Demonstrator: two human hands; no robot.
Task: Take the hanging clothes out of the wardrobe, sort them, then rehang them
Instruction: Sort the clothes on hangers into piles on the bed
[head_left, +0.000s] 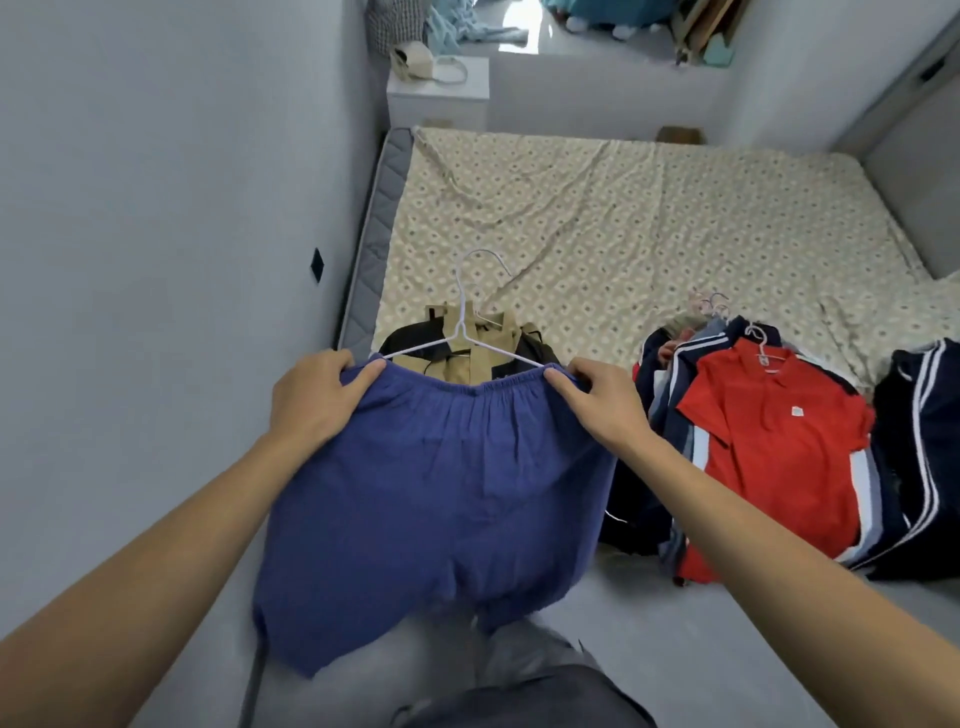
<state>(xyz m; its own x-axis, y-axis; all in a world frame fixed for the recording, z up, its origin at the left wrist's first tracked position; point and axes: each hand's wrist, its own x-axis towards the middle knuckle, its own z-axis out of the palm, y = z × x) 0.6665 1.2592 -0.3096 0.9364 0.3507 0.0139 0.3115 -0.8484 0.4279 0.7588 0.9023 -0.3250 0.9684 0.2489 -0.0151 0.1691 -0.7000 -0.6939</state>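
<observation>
Both hands are on the waistband of a pair of blue shorts (431, 499). The left hand (311, 400) has its fingers curled over the left end of the elastic, thumb pinching from the front, and the right hand (602, 400) does the same at the right end, so the waistband is stretched flat between them. The shorts hang down in front of the person, legs dangling above the floor at the foot of the bed (649, 218).

A white wire hanger (467, 332) sits right at the waistband, its shoulders running out toward each hand and its hook pointing up and away. Can't tell whether the fingers also have hold of the wire.

Just behind the shorts, on the near edge of the bed, lies a tan and black garment (475, 343). To the right there's a pile of clothes on hangers with a red polo shirt (769, 426) on top, and beside that dark navy track pants with white stripes (919, 441). The patterned sheet covers the rest of the mattress.
</observation>
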